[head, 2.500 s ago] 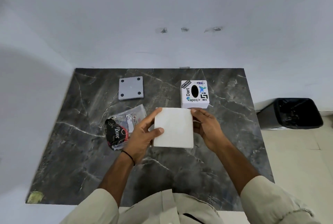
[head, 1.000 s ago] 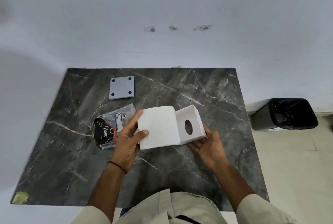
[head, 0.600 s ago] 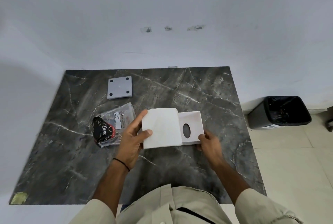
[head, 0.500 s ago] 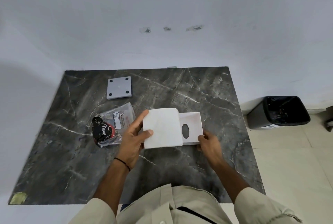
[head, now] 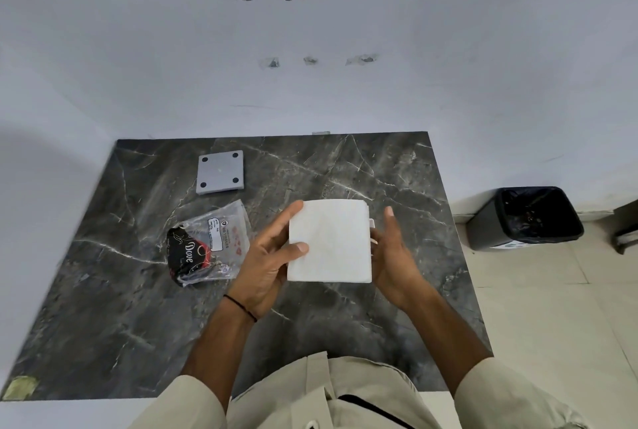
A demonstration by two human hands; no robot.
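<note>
I hold a white square block of tissues [head: 329, 240] flat above the middle of the dark marble table [head: 345, 321]. My left hand [head: 266, 263] grips its left edge, thumb on top and fingers behind the far corner. My right hand [head: 393, 256] lies against the block's right side with its fingers straight and the palm turned inward. Only a thin sliver of the white tissue box [head: 371, 221] shows at the block's right edge; the rest is hidden under the block.
A clear plastic packet with a black Dove wrapper [head: 207, 244] lies left of my hands. A grey square plate with corner holes [head: 220, 171] sits at the back left. A black bin [head: 531, 218] stands on the floor to the right. The wall borders the table's far edge.
The box with the oval hole, beside the block half a second ago, has gone almost wholly behind the block. My right hand moved in against the block's right side.
</note>
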